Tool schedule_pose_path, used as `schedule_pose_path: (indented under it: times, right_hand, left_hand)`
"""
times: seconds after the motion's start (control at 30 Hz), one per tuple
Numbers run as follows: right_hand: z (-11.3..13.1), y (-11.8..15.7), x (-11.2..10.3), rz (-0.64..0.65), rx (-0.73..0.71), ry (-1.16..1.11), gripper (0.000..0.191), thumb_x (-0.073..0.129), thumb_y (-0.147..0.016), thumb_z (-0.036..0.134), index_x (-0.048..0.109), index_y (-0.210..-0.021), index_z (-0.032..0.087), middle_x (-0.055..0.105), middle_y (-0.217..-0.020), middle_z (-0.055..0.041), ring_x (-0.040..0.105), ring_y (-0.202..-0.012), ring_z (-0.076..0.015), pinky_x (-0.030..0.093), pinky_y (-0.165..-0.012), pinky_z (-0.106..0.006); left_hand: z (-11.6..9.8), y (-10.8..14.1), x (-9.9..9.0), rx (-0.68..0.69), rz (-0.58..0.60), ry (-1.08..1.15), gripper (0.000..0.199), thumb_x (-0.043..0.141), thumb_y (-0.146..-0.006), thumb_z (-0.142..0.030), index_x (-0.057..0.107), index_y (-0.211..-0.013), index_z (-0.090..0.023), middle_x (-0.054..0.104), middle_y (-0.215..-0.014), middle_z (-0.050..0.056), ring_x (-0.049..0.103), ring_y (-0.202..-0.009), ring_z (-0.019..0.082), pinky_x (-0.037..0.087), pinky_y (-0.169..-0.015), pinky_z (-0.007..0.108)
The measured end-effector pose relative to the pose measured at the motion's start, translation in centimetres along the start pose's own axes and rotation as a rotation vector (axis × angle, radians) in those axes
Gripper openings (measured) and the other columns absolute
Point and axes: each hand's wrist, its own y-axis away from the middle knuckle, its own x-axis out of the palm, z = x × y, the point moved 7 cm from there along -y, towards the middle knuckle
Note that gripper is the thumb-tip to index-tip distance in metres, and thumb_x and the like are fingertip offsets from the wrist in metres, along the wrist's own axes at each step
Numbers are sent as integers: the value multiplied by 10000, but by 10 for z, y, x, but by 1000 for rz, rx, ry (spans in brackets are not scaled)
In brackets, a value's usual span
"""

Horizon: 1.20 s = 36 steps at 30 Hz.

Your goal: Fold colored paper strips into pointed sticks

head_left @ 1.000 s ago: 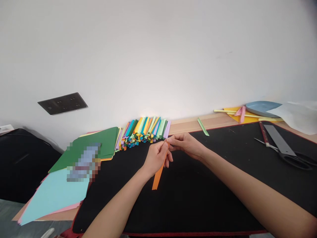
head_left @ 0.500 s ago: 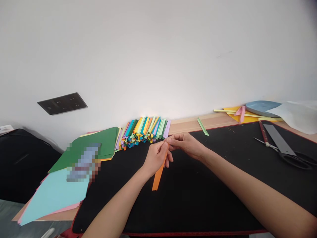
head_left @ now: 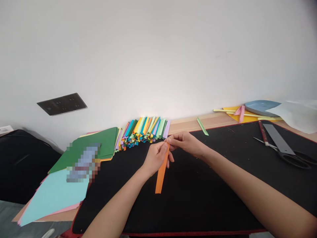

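Observation:
An orange paper strip (head_left: 161,175) hangs down from between my two hands, its lower end loose over the black mat (head_left: 193,191). My left hand (head_left: 155,157) pinches the strip near its upper end from the left. From the right, my right hand (head_left: 184,143) has its thumb and forefinger closed on the strip's top end. The fingertips of both hands meet there, and the very tip of the paper is hidden. Just beyond my hands lies a pile of folded paper strips (head_left: 145,130) in many colours.
Green paper sheets (head_left: 99,142) and light blue sheets (head_left: 56,195) lie at left. A light green strip (head_left: 202,126) rests by the mat's far edge. At right are scissors (head_left: 294,160), a metal ruler (head_left: 279,138), a red-handled tool (head_left: 263,133) and a blue plate (head_left: 260,107).
The strip's loose lower end has swung slightly to the right. Both hands keep almost the same place and pinch.

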Motion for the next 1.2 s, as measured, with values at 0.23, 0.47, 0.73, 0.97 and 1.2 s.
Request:
schedule_pose_path:
  times: [0.23, 0.47, 0.73, 0.97, 1.2]
  right_hand:
    - [-1, -1, 3, 36, -6, 29, 413, 587, -754, 534, 562, -665, 132, 537, -581, 17, 494, -563, -89, 422, -594, -246]
    - [1, 0, 6, 58, -3, 44, 467, 566, -735, 597, 516, -638, 143, 538, -582, 15, 495, -559, -88, 440, -598, -251]
    - [4, 0, 8, 94, -44, 53, 450, 544, -762, 585, 513, -666, 146, 535, -593, 15, 492, -557, -92, 434, -604, -260]
    - [2, -1, 4, 31, -46, 49, 434, 567, -756, 562, 522, -644, 145, 503, -578, 26, 469, -557, -85, 426, -598, -248]
    - [2, -1, 4, 44, -39, -32, 416, 555, -788, 526, 537, -635, 140, 511, -609, 22, 500, -577, -81, 472, -661, -265]
  left_hand:
    - [-1, 0, 0, -3, -7, -3, 323, 383, -874, -378, 503, -684, -147, 604, -510, 9, 497, -322, 91, 363, -381, 195]
    - [1, 0, 0, 12, -2, 3, 346, 388, -876, -412, 510, -691, -146, 609, -510, 11, 503, -324, 95, 368, -380, 198]
    - [1, 0, 1, 13, 2, 2, 322, 386, -878, -392, 511, -706, -149, 611, -506, 8, 507, -323, 93, 371, -369, 186]
    - [-1, 2, 0, -9, -19, 1, 338, 387, -873, -426, 509, -718, -153, 608, -507, 9, 501, -329, 97, 373, -357, 189]
    - [-2, 2, -1, 3, -19, 13, 323, 382, -883, -410, 532, -777, -144, 605, -519, 6, 501, -330, 95, 376, -364, 189]
